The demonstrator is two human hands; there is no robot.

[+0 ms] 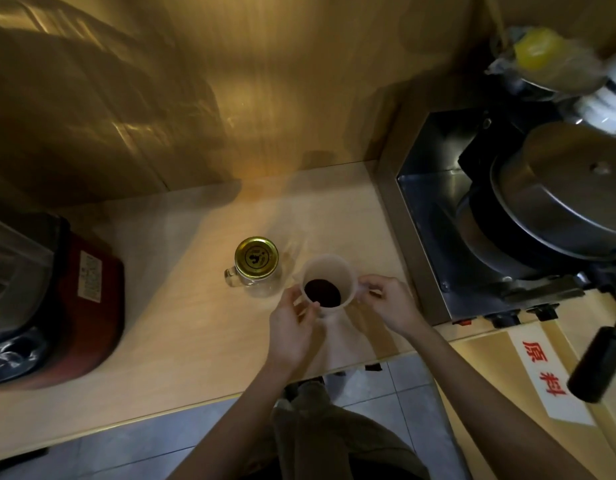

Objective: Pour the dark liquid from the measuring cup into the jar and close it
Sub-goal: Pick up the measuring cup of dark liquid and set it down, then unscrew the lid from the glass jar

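**Measuring cup held in both hands beside the closed jar**

Measuring cup upright near the middle of the pale wooden bench, translucent white, a pool of dark liquid low in its bottom. Left hand curled around the near-left side of the cup, fingers bent against its wall. Right hand closed on the cup's right side, thumb and fingers pinched where the handle appears to sit, though the handle itself barely shows. Whether the cup's base rests on the bench or hangs just above it: cannot tell.

Clear glass jar just left of the cup and slightly farther back, with a small handle on its left side and a gold lid seated on top. Narrow gap, if any, between jar and cup; contact cannot be told.

Red and black appliance at the far left of the bench. Steel machine with a round metal lid at the right, and below it a white label with red characters.
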